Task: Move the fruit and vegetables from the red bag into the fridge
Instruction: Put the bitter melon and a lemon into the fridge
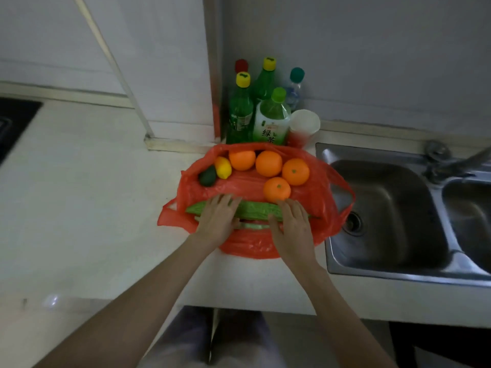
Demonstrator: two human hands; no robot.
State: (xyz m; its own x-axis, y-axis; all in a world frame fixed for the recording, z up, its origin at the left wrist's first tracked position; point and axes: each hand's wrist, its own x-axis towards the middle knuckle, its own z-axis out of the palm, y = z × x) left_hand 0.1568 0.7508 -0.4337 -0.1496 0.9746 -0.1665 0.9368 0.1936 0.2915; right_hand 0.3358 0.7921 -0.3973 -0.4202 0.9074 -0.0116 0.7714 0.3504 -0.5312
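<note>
Both hands lie palm down on a long, bumpy green vegetable (pixel 255 209) that stretches sideways across the near half of the red bag (pixel 316 197). The left hand (pixel 218 221) covers the vegetable's left part with its fingers spread and only gently bent, the fingertips reaching over the far edge; the right hand (pixel 291 227) covers the right part in much the same way, its fingers relaxed and its fingertips just short of an orange. Whether either hand has closed around the vegetable cannot be told; from above they look laid on it rather than clasped. A second pale green strip (pixel 252 226) shows between the two hands, just nearer than the vegetable. The bag lies flattened and spread open on the pale tabletop (pixel 93 195), its handles flopped out to left and right, the right one hanging over the edge of the steel sink (pixel 385 208). In the bag's far half sit four oranges: one nearest the right hand (pixel 276 189), one to its upper right (pixel 295 171), one in the middle (pixel 269 163) and one further left (pixel 242 160). Left of them is a lemon (pixel 223 167), touching a dark green avocado (pixel 207 176). Behind the bag, against the wall corner, stand several bottles, among them a green tea bottle (pixel 271 120), and just beside it a white paper cup (pixel 304 123). A tap (pixel 446 158) rises behind the sink.
</note>
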